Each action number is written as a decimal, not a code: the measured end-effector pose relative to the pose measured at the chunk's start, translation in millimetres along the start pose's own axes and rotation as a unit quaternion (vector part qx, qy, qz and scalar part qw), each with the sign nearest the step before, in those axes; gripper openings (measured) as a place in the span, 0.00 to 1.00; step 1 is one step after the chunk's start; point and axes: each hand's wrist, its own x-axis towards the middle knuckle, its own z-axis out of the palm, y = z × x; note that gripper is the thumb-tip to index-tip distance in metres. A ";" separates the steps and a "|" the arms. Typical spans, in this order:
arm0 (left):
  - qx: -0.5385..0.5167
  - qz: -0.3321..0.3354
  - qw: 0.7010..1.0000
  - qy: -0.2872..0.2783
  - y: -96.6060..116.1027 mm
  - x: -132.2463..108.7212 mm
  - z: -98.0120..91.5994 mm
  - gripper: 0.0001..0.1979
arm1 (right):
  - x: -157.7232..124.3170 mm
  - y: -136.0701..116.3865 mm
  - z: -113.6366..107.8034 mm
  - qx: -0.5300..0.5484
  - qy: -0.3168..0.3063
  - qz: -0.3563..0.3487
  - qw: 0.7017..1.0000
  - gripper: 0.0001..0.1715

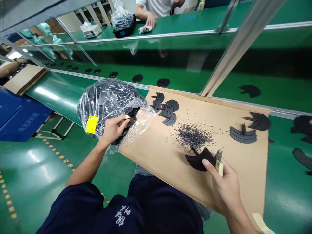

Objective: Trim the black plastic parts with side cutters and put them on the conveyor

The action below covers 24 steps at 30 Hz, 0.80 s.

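Note:
My left hand [115,128] pinches a dark plastic part [131,122] at the mouth of a clear plastic bag [110,97]. The bag is full of similar black parts and has a yellow label [92,124] on it. Over the cardboard sheet [158,156], my right hand [225,182] grips a black curved plastic part [201,159] with a short stem. That same hand also holds a pair of nippers [219,162], whose jaws point up; their handles are partly hidden by the fingers. Just beyond lies a pile of small black bits [193,136].
Several loose black parts [168,112] lie beside the bag, and more [243,134] sit at the cardboard's right. A row of black discs [137,78] lies along the green belt. Metal posts [229,55] rise behind. Across stands a person [158,8], one hand on a cloth.

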 end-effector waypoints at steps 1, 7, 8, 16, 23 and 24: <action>-0.092 -0.019 0.996 0.008 5.7 -1.4 4.9 0.14 | 0.0 0.9 2.4 0.014 -0.003 0.001 1.000 0.22; -0.369 -0.013 0.928 -0.047 62.3 -21.2 60.7 0.20 | -3.9 1.2 20.1 0.055 -0.031 0.011 0.998 0.24; -0.384 -0.007 0.922 -0.059 71.9 -25.1 69.6 0.20 | -5.2 0.8 22.0 0.056 -0.038 0.014 0.998 0.24; -0.369 0.085 0.899 -0.221 116.0 -22.6 87.3 0.09 | -11.3 -0.8 18.2 0.096 -0.093 0.034 0.990 0.24; -0.272 0.167 0.890 -0.325 128.8 1.1 83.2 0.12 | -10.5 -6.7 14.0 0.102 -0.163 0.035 0.981 0.24; -0.274 0.172 0.894 -0.311 129.9 0.1 86.3 0.13 | -10.7 -7.4 14.2 0.104 -0.168 0.035 0.980 0.24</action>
